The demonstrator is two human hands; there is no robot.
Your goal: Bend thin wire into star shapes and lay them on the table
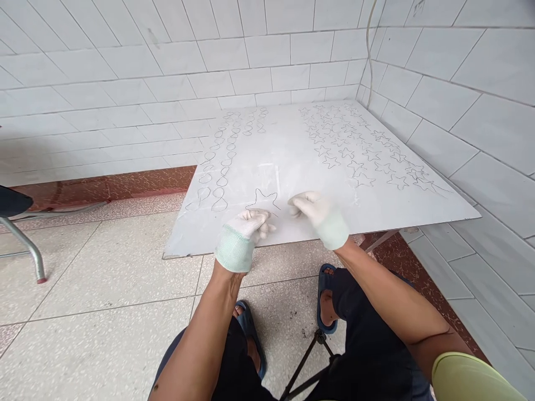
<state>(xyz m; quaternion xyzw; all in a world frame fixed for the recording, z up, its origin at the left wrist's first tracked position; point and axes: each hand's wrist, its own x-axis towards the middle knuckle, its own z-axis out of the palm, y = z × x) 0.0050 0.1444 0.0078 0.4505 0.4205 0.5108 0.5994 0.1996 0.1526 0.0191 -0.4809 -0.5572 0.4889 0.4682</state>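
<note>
Over the near edge of the white board (pixel 292 223), my left hand (pixel 253 224) in a white glove pinches a thin dark wire (pixel 266 195) bent into a star outline. The star's points stand up beyond my fingers, and one end of the wire sticks out to the right. My right hand (pixel 308 206), gloved too and a little blurred, is just right of that end, apart from it. Its fingers are curled together; whatever may be between them is hidden.
Several wire stars (pixel 331 162) lie in rows on the board's right side. Looped figure-eight wires (pixel 219 199) line its left side. Tiled walls (pixel 267 50) meet behind it, with a pale cable (pixel 368 50) in the corner. A metal chair leg (pixel 31 248) stands left.
</note>
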